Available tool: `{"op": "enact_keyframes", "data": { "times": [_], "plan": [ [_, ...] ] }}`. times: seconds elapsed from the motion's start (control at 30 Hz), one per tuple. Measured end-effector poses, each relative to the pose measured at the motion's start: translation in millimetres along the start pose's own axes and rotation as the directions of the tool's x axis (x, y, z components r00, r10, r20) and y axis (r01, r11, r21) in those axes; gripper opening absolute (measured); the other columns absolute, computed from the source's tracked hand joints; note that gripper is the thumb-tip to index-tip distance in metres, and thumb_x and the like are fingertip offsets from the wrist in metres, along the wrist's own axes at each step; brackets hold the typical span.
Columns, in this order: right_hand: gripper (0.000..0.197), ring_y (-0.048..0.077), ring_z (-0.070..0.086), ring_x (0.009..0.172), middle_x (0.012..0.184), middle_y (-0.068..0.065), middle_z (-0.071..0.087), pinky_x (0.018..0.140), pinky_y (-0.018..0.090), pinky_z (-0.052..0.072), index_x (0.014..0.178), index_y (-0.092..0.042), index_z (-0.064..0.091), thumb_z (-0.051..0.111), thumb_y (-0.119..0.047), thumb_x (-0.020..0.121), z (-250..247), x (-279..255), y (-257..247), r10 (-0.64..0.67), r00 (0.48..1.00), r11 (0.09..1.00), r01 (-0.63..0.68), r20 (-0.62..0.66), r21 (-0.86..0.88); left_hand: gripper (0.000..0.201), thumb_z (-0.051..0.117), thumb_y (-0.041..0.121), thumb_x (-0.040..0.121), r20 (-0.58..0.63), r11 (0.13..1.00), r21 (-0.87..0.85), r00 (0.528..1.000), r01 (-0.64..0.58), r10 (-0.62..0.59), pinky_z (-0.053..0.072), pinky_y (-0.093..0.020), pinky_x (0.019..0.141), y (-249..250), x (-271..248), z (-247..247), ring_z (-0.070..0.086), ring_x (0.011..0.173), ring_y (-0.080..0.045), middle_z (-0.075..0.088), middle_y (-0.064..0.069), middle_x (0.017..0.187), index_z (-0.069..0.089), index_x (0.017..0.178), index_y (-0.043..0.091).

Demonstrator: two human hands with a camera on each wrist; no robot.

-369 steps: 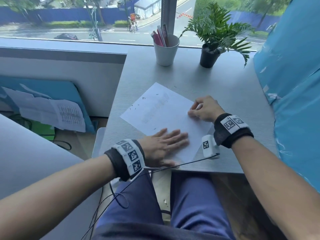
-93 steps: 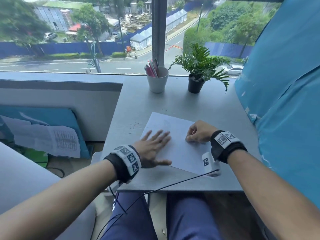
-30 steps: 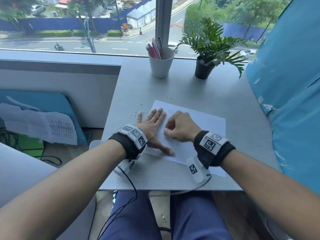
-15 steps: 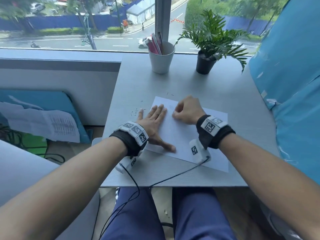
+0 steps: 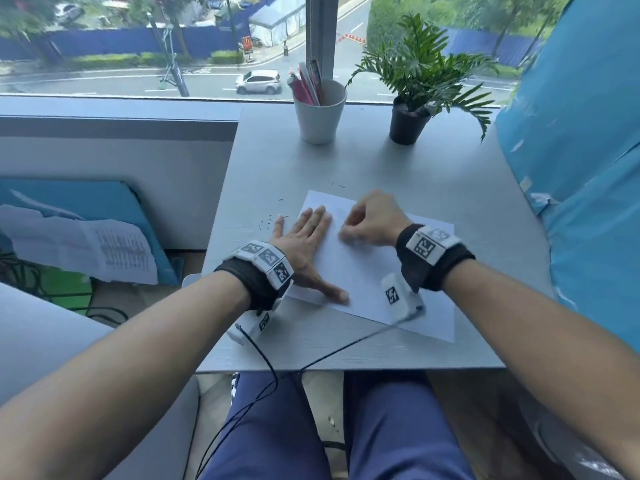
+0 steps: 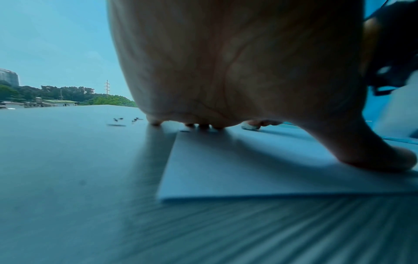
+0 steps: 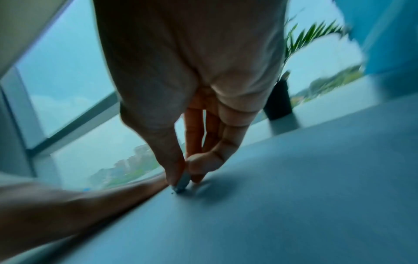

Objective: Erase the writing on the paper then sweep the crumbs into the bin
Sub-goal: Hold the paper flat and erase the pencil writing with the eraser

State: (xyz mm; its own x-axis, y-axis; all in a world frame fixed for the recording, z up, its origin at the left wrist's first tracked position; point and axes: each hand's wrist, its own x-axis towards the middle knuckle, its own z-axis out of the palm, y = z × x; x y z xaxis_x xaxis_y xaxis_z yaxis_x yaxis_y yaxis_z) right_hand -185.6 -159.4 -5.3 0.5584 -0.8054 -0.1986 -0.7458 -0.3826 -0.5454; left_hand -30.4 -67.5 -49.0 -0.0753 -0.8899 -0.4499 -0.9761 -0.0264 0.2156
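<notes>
Rubbing shifts toward the sheet's far left corner now; half a second back the right hand (image 5: 372, 220) worked slightly farther up. On the counter (image 5: 415, 168) lies the paper (image 5: 363, 271), looking nearly blank. Right fingertips pinch the eraser (image 7: 182, 181) onto it, just beside the left hand (image 5: 304, 244), spread flat, pinning the sheet. Crumbs (image 5: 272, 220) scatter off the left edge, unswept.
</notes>
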Motion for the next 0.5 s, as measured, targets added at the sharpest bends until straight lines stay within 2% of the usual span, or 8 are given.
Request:
{"op": "enact_keyframes", "data": {
  "times": [0.07, 0.17, 0.23, 0.27, 0.33, 0.37, 0.43, 0.5],
  "plan": [
    [0.014, 0.011, 0.063, 0.066, 0.074, 0.003, 0.074, 0.063, 0.018, 0.044, 0.077, -0.009, 0.079, 0.077, -0.021, 0.071, -3, 6, 3, 0.022, 0.995, 1.0, -0.022, -0.096, 0.003, 0.162, 0.051, 0.103, 0.036, 0.006, 1.0, 0.001, 1.0, 0.001, -0.001, -0.015, -0.059, 0.117, 1, 0, 0, -0.032, 0.144, -0.012, -0.036, 0.009, 0.157, -0.028, 0.152, 0.023],
    [0.013, 0.013, 0.057, 0.058, 0.063, 0.002, 0.068, 0.056, 0.021, 0.043, 0.061, -0.01, 0.07, 0.071, -0.018, 0.071, 21, -17, -15, -0.112, 0.992, 0.991, 0.116, 0.057, -0.072, 0.161, 0.048, 0.105, 0.036, 0.003, 1.0, 0.014, 1.0, -0.006, 0.006, -0.014, -0.059, 0.117, 1, 0, -1, -0.034, 0.144, -0.013, -0.039, 0.008, 0.156, -0.03, 0.151, 0.022],
    [0.01, 0.009, 0.058, 0.054, 0.063, 0.0, 0.069, 0.055, 0.023, 0.051, 0.064, -0.011, 0.073, 0.074, -0.019, 0.07, 15, -12, -11, -0.095, 0.991, 0.994, 0.1, 0.091, -0.052, 0.161, 0.047, 0.105, 0.036, -0.006, 1.0, 0.016, 1.0, 0.0, 0.0, -0.014, -0.059, 0.117, 0, -1, -1, -0.035, 0.144, -0.014, -0.039, 0.006, 0.156, -0.029, 0.152, 0.023],
    [0.009, 0.003, 0.058, 0.052, 0.066, 0.0, 0.072, 0.056, 0.019, 0.053, 0.07, -0.012, 0.077, 0.076, -0.021, 0.069, 8, -1, -4, -0.044, 0.998, 0.999, 0.045, 0.044, -0.024, 0.16, 0.048, 0.105, 0.036, -0.001, 1.0, 0.012, 1.0, 0.009, -0.009, -0.014, -0.058, 0.118, 0, -2, -1, -0.034, 0.144, -0.015, -0.039, 0.005, 0.156, -0.028, 0.152, 0.024],
    [0.012, -0.004, 0.056, 0.048, 0.067, -0.001, 0.072, 0.053, 0.011, 0.047, 0.075, -0.013, 0.079, 0.079, -0.022, 0.068, -3, 11, 4, 0.031, 0.998, 0.999, -0.029, -0.062, 0.027, 0.16, 0.049, 0.104, 0.036, 0.001, 1.0, 0.005, 1.0, 0.015, -0.015, -0.014, -0.058, 0.118, 2, -1, -1, -0.034, 0.144, -0.016, -0.039, 0.004, 0.156, -0.027, 0.153, 0.026],
    [0.011, -0.003, 0.057, 0.049, 0.066, 0.0, 0.071, 0.054, 0.013, 0.045, 0.074, -0.012, 0.079, 0.078, -0.021, 0.068, 0, 10, 3, 0.026, 0.996, 1.0, -0.024, -0.084, 0.02, 0.16, 0.05, 0.103, 0.037, -0.001, 1.0, 0.002, 1.0, 0.015, -0.015, -0.013, -0.058, 0.118, 2, -1, 0, -0.033, 0.144, -0.016, -0.038, 0.004, 0.157, -0.027, 0.153, 0.025],
    [0.009, 0.008, 0.06, 0.056, 0.066, 0.003, 0.071, 0.057, 0.02, 0.047, 0.07, -0.008, 0.076, 0.073, -0.017, 0.07, 15, -4, -9, -0.075, 0.997, 0.996, 0.074, -0.005, -0.042, 0.159, 0.051, 0.103, 0.038, -0.002, 1.0, 0.006, 1.0, 0.008, -0.008, -0.013, -0.057, 0.118, 2, -2, 0, -0.034, 0.144, -0.016, -0.039, 0.004, 0.156, -0.028, 0.152, 0.024],
    [0.01, 0.008, 0.061, 0.055, 0.065, 0.002, 0.071, 0.057, 0.022, 0.052, 0.07, -0.009, 0.076, 0.074, -0.018, 0.07, 19, -14, -14, -0.127, 0.987, 0.99, 0.133, 0.097, -0.055, 0.16, 0.05, 0.104, 0.038, -0.005, 1.0, 0.01, 1.0, 0.003, -0.003, -0.013, -0.057, 0.118, 0, -1, 0, -0.034, 0.144, -0.016, -0.04, 0.004, 0.156, -0.029, 0.151, 0.024]
  ]
}}
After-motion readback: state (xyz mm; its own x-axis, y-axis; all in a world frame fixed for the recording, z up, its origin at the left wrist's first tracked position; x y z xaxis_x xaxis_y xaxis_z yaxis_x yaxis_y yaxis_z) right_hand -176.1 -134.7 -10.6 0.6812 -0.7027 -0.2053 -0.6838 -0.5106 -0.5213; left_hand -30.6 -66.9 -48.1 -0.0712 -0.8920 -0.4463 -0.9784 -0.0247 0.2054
